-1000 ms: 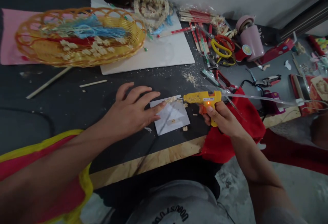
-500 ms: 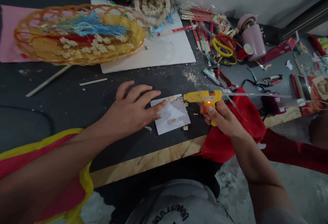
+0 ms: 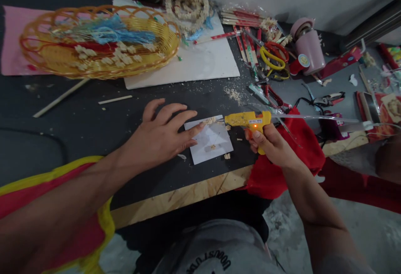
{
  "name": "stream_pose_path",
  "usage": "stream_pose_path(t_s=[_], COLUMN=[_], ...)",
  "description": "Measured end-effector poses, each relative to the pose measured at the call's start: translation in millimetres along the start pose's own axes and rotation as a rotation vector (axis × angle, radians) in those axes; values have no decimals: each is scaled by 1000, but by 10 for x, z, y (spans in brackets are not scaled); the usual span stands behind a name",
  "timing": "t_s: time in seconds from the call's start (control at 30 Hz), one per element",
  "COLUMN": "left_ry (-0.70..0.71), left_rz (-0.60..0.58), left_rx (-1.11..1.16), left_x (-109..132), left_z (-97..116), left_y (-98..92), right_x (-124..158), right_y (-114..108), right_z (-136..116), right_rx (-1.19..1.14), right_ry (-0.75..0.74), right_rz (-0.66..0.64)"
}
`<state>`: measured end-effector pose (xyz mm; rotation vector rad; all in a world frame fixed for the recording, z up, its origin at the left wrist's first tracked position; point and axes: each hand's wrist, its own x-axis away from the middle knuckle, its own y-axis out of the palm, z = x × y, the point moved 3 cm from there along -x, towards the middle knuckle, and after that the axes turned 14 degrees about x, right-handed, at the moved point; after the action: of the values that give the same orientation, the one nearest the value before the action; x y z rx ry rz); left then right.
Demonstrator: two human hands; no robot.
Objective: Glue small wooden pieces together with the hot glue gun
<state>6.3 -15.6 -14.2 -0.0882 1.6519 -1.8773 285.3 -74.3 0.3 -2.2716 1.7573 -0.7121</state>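
My right hand [image 3: 266, 140] is wrapped around the handle of a yellow hot glue gun [image 3: 249, 118] with an orange light glowing on it. A clear glue stick [image 3: 308, 116] sticks out of its back. The nozzle points left and meets a small pale crumbly piece [image 3: 209, 120] at the top of a white paper square [image 3: 197, 155]. My left hand [image 3: 166, 130] is spread over the table, the tip of one finger touching that piece or right beside it. Another small pale piece [image 3: 213, 147] lies on the paper, and one more [image 3: 227, 156] is just off its edge.
A wicker basket [image 3: 103, 73] with blue tassels stands at back left on a white board [image 3: 216, 63]. Scissors [image 3: 271, 59], a pink bottle [image 3: 310, 48] and pliers [image 3: 330, 97] lie at back right. Red cloth [image 3: 294, 157] hangs over the front edge. Another person's arm shows at far right.
Both hands, the glue gun and the paper keep nearly the same places. The whole view has shifted very slightly.
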Motion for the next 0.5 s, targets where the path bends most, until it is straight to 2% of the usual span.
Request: stream_pose_path(t_s=[0.3,0.5], left_ry=[-36,-44], left_rz=[17,-18], left_rx=[38,36], left_x=[15,11], left_z=[-14,-10], left_y=[23,22], right_x=[-1,7], right_y=[-12,-32], right_z=[37,-2], right_rx=[60,21], right_ry=[-12,33], right_rz=[-6,-30])
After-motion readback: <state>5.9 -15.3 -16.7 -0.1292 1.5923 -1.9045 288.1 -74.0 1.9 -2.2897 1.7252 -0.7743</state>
